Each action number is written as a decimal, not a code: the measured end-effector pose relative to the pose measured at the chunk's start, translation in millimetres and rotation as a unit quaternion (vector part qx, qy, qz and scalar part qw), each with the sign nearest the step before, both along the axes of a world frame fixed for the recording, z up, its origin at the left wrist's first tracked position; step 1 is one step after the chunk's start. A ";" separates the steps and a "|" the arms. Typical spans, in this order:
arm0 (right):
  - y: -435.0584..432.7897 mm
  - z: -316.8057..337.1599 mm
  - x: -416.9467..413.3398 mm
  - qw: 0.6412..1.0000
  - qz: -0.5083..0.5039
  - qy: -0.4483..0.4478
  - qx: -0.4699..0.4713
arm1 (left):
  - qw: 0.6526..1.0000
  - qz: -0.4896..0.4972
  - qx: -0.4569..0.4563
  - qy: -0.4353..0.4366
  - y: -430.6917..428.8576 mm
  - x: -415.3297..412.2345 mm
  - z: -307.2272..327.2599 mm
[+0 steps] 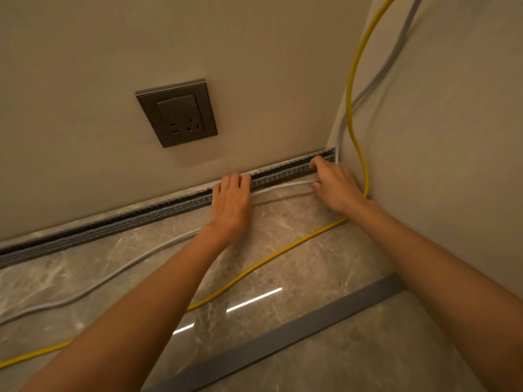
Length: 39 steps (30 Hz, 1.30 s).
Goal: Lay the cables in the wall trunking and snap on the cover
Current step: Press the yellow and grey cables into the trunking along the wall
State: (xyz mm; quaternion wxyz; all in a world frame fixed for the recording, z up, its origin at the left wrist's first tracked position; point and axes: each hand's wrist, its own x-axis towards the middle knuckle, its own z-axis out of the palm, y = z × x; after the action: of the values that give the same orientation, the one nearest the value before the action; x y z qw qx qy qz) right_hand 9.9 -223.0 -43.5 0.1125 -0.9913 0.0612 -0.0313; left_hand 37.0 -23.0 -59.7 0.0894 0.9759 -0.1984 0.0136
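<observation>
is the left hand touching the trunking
Touching. The head view shows the left hand with its fingers laid across the slotted trunking, with no gap between them.

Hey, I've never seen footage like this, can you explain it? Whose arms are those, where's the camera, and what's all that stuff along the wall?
There is no machine here. These are a person's two bare arms, filmed by one wide-angle camera worn on the head and looking down into a wall corner. Along the foot of the wall runs an open slotted trunking, a channel for hiding cables. The left hand rests with its fingers on the trunking, over a pale cable. The right hand seems to pinch that same cable near the corner. A yellow cable comes down the wall and lies loose on the marble floor, not yet in the channel. The grey strip on the floor is probably the cover. A wall socket sits above.
</observation>
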 end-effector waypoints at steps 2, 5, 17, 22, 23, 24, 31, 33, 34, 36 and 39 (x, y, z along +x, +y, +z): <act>-0.3 -1.3 1.8 0.999 0.011 -0.026 0.031 | 1.000 -0.003 0.009 0.025 3.3 5.3 -0.6; -1.4 -1.7 3.8 0.995 0.018 -0.073 0.069 | 0.999 -0.030 0.024 0.018 12.4 7.7 2.8; 10.2 -1.8 -25.2 0.982 0.060 0.052 0.171 | 0.987 -0.050 0.128 0.087 56.6 -24.8 29.6; 9.3 -0.1 -32.8 0.974 0.074 0.065 0.202 | 0.952 -0.065 0.253 0.159 46.4 -24.5 40.3; 8.4 -0.1 -34.3 0.975 0.075 0.059 0.203 | 0.947 -0.065 0.269 0.161 43.3 -25.1 40.5; 7.2 0.0 -36.4 0.975 0.073 0.052 0.201 | 0.945 -0.067 0.280 0.155 40.2 -26.3 41.2; -1.8 -4.8 -38.6 0.983 0.098 0.032 0.149 | 0.975 -0.138 0.166 0.056 21.7 -39.9 29.1; -2.7 -6.5 -38.1 0.984 0.118 0.041 0.124 | 0.979 -0.141 0.141 0.046 21.6 -43.5 20.2; -4.2 -7.3 -37.9 0.986 0.116 0.037 0.114 | 0.982 -0.138 0.119 0.037 23.1 -43.4 17.0; -9.4 -7.2 -36.8 0.991 0.102 0.021 0.086 | 0.987 -0.134 0.079 0.029 26.3 -41.0 14.7; -18.6 -6.7 -34.4 0.991 0.111 0.031 0.067 | 0.990 -0.119 0.067 0.044 25.4 -37.9 17.3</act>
State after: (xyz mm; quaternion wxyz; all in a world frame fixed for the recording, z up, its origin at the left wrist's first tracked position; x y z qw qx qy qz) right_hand -24.4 -241.6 -50.2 0.1792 -0.9827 -0.0440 0.0159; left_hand -0.9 2.4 -42.4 0.0337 0.9487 -0.3099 -0.0535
